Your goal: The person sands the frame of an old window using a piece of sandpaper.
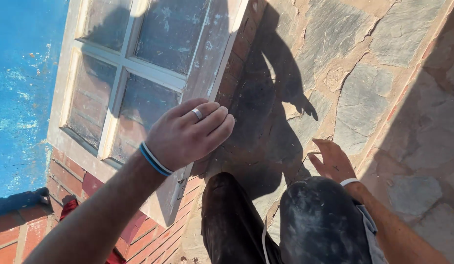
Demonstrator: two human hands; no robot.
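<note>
Left hand [190, 134]: near the middle of the view, fingers curled loosely together, resting on the right-hand edge of the window frame [207, 63]; whether it grips the edge or only rests on it cannot be told. A ring [197, 114] sits on one finger, a blue-and-white wristband [155, 159] on the wrist.
Right hand [333, 159]: at 4 o'clock from the left one, well apart, fingers spread and loose, holding nothing, above the stone paving [364, 98].
Window frame: pale, worn wood with four dusty panes, lying tilted from 12 to 8 o'clock over the brick ledge [70, 171].
Blue wall [16, 98]: at 9 o'clock, paint flaking.
Knees [285, 220]: dusty dark trousers at 6 o'clock.
Shadow [271, 98]: the person's own shadow falls on bricks and stone at 1 o'clock.
</note>
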